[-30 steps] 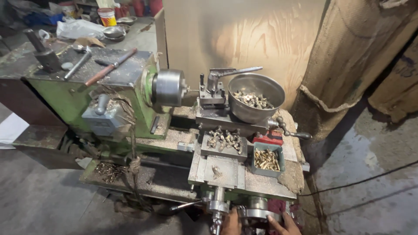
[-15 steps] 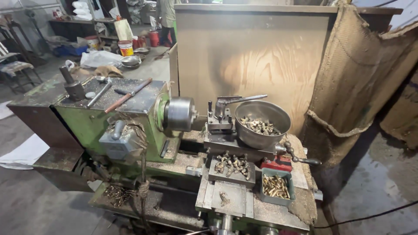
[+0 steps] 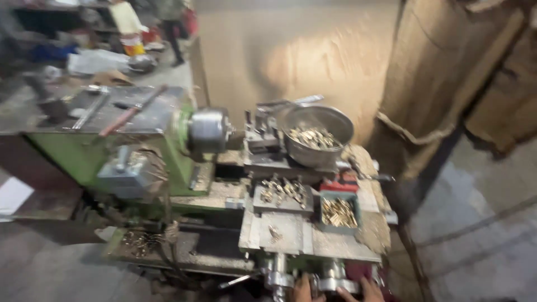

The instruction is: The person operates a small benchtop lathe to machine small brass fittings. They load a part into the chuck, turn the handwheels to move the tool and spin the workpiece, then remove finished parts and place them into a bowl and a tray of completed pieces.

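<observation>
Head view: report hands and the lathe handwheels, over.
Left hand and right hand both at the silver metal handwheels on the green lathe's front; grip unclear. Small green tray of brass parts sits above. Nothing in the way.

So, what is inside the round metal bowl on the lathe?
The metal bowl holds a heap of small brass-coloured parts, piled against its near side. The bowl's bottom under the heap is covered, and the blur hides their exact shape.
</observation>
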